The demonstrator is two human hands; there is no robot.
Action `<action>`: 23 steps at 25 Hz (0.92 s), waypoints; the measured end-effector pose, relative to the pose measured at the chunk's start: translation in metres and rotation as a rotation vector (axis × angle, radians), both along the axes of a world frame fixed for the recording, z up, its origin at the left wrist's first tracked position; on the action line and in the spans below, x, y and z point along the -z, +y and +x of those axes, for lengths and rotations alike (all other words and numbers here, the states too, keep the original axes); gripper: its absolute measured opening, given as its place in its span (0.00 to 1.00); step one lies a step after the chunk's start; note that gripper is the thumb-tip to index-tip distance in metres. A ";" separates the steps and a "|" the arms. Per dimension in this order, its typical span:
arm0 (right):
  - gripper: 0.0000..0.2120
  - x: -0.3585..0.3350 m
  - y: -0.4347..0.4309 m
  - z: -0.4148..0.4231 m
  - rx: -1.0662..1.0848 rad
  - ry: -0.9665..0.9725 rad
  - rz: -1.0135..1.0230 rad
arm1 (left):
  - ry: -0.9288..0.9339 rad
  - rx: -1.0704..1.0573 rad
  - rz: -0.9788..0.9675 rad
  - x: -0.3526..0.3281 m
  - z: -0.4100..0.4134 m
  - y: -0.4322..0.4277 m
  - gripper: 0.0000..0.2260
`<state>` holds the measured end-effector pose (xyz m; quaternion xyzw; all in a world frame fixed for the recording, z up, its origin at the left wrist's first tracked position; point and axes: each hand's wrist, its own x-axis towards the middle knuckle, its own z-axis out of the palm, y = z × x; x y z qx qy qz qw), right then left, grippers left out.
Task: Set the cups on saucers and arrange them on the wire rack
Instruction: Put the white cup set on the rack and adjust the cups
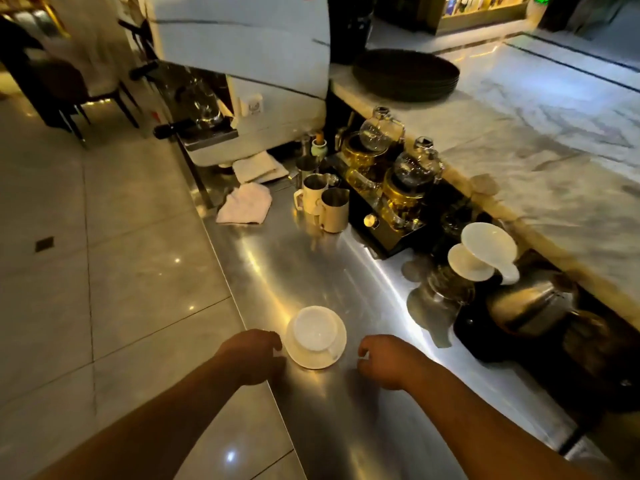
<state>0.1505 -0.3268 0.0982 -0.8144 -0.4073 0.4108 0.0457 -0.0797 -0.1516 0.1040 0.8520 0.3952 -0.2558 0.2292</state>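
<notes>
Resting on the steel counter (311,265) near its front edge, a white cup (314,329) is seated on a white saucer (323,358). The saucer's left rim is touched by the left hand (251,356), fingers curled. The right hand (386,362) is held just beside it, loosely curled and gripping nothing.

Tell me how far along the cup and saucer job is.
One white cup already sits on its saucer on the steel counter. The left hand touches the saucer's edge; the right hand hovers empty beside it. Moving it to the wire rack remains; no rack is in view.
</notes>
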 end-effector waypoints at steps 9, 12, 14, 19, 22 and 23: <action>0.08 0.052 0.053 -0.012 0.362 0.227 0.059 | -0.223 -0.307 -0.229 0.057 0.022 0.027 0.17; 0.06 0.057 0.058 -0.016 0.412 0.212 0.111 | -0.253 -0.327 -0.228 0.063 0.027 0.026 0.17; 0.06 0.057 0.059 -0.016 0.418 0.205 0.128 | -0.268 -0.344 -0.221 0.065 0.027 0.025 0.17; 0.06 0.038 0.047 -0.008 0.483 0.262 0.154 | -0.337 -0.397 -0.232 0.050 0.032 0.022 0.14; 0.06 0.009 0.026 0.006 0.545 0.319 0.209 | -0.385 -0.365 -0.209 0.021 0.048 0.011 0.14; 0.07 -0.002 0.017 0.010 0.559 0.322 0.235 | -0.409 -0.359 -0.223 0.010 0.054 0.006 0.15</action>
